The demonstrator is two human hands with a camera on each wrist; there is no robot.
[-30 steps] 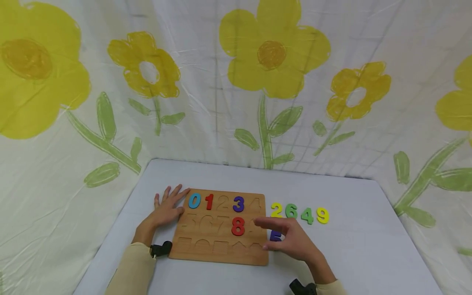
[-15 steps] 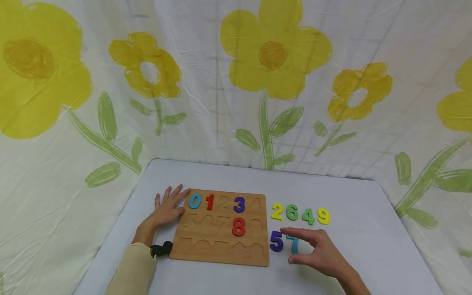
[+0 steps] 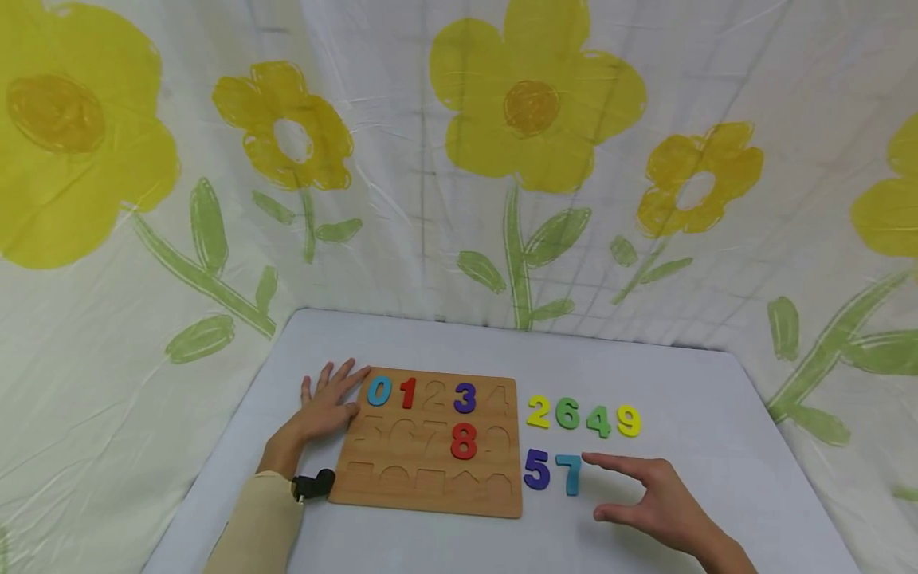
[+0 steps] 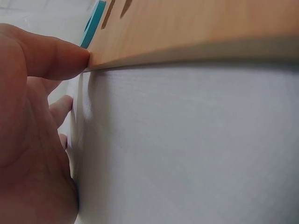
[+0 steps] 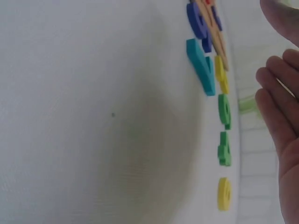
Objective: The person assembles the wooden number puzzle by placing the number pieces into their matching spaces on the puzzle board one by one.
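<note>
My left hand (image 3: 326, 410) rests at the left edge of a wooden number puzzle board (image 3: 402, 494), fingers spread; in the left wrist view the thumb (image 4: 60, 58) touches the board's edge. In the board lie a light blue 0 (image 3: 378, 391), a red 1 (image 3: 407, 393), a purple 3 (image 3: 464, 398) and a red 8 (image 3: 464, 441). My right hand (image 3: 663, 502) hovers right of a blue 7 (image 3: 570, 474), thumb and fingers apart with nothing between them. Beside the 7 is a purple 5 (image 3: 536, 469).
Right of the board a row holds a yellow 2 (image 3: 539, 412), a green 6 (image 3: 567, 413), a green 4 (image 3: 598, 422) and a yellow 9 (image 3: 629, 421). Behind the white table (image 3: 688, 383) hangs a flower-print cloth (image 3: 380, 239).
My right hand has moved right and toward me, away from the board, uncovering the 5 and the 7. My left hand has stayed in place.
</note>
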